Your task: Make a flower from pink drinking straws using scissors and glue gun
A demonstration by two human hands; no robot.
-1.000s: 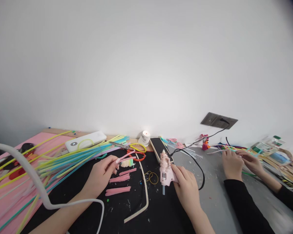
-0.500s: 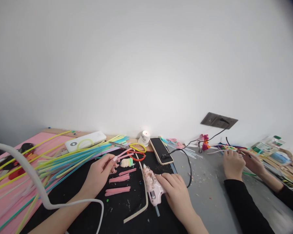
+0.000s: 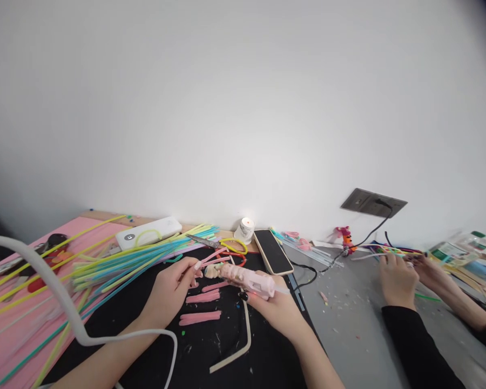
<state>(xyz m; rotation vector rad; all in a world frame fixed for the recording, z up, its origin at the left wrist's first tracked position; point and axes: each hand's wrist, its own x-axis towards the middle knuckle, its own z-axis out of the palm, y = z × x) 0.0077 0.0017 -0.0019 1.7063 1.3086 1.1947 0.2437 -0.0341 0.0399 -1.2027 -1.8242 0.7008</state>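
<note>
Pink gun [image 3: 256, 281] in R hand [image 3: 281, 310], fingers closed round it. Left of gun: L hand [image 3: 172, 286], thumb + fingers pinching pink strip [image 3: 215, 260]. Phone [image 3: 273, 252] just behind gun.

Your glue gun [image 3: 256, 282] looks like smooth plastic; the pink strips [image 3: 200, 317] at lower centre look fuzzy and matt, the phone screen [image 3: 273, 251] smooth, glassy.

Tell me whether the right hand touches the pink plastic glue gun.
Touching: the head view shows the right hand gripping the glue gun, no gap visible.
</note>
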